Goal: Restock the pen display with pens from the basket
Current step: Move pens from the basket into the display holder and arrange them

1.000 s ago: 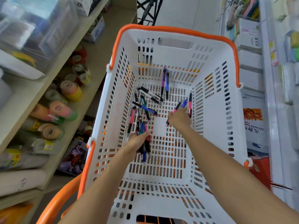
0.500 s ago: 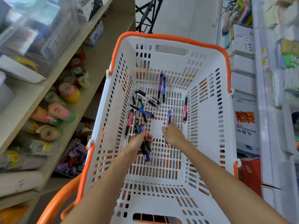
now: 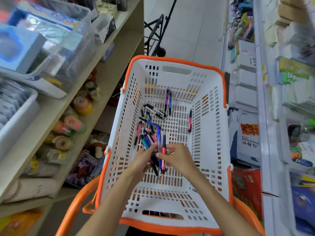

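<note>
- The left hand [image 3: 144, 159] has its grip closed round a bundle of pens [image 3: 154, 150], held above the floor of the basket [image 3: 211, 150]; the bundle's long axes run roughly near-to-far and fan out slightly at the far ends.
- The right hand [image 3: 177, 157] pinches a pink-and-black pen [image 3: 164, 150] between thumb and fingers and holds it just beside the bundle, parallel to it, tip toward the person.
- Loose pens [image 3: 153, 111] lie on the basket floor beyond both hands, mostly on the left-hand side; one pink pen [image 3: 190, 120] lies alone to the right, its long axis near-to-far.
- Judgement: the single pink pen lies ahead of the right hand, which is the nearer; the cluster is nearer the left hand, which is already full.
- The pen display is not identifiable among the blurred shelves [image 3: 289, 99] to the right.
</note>
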`<state>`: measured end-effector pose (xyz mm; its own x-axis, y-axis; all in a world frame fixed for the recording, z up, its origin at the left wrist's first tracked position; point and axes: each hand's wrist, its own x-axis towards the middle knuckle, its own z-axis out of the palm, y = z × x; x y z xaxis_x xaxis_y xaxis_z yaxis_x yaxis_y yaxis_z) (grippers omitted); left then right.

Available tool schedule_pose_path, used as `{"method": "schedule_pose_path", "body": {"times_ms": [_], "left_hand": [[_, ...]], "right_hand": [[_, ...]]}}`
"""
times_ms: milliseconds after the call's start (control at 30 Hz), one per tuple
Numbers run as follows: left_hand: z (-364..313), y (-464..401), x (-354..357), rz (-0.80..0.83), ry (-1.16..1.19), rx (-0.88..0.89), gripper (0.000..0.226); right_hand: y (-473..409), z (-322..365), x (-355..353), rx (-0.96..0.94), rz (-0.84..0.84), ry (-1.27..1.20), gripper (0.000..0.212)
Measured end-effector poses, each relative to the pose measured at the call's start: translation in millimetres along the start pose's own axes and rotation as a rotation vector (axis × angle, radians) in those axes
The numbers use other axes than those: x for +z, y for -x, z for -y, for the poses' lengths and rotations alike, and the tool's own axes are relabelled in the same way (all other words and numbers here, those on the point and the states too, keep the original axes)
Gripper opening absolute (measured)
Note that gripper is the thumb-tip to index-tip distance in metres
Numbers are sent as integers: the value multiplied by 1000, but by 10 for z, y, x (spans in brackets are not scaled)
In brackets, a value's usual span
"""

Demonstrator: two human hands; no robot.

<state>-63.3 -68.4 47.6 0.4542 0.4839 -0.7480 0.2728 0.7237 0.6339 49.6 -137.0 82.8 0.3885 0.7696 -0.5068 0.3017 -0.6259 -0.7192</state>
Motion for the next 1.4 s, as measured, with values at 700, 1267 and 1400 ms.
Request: {"method": "schedule_pose_path", "body": {"times_ms": [700,1267,1400], "left_hand": [[-131,844,-59,133,-94,103,23],[-83,1630,-771,-65,386,235,21],[-22,1936,-1133,-75,470,305,23]], "right_hand": [[834,224,-215,-244,-18,-101,45],[978,1046,166,-288,242,-162,26],[1151,1372,529,-480,348,78,23]]}}
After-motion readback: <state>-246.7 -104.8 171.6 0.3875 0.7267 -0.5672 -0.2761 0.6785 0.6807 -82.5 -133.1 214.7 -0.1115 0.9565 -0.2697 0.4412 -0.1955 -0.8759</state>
